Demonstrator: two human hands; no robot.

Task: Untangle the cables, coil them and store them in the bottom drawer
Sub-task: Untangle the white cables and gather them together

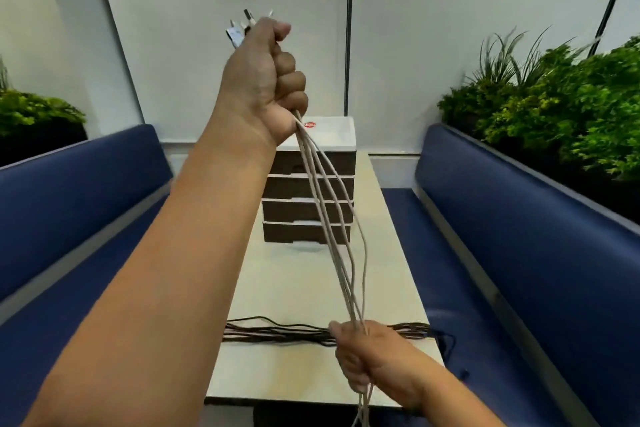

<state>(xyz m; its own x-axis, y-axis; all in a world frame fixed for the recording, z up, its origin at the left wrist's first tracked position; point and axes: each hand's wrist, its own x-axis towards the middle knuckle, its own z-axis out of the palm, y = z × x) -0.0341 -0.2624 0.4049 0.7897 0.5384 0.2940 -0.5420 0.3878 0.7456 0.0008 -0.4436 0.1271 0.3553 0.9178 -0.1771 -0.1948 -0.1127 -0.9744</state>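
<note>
Currently: white cables (332, 218) stretched above tabletop (311, 288), plug ends in left hand (266, 80) fist, lower run gripped by right hand (367, 357) fingers. Slide downward under steady tension; then coil. Dark cables (294, 333) waiting before drawer unit (311, 201).

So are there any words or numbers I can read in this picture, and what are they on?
Red oval sticker on the white top of the drawer unit: it has pale lettering, but it is too blurred to read.
White cables and their plugs gripped in the left hand: no print shows.
Nothing else in view carries words or numbers.
</note>
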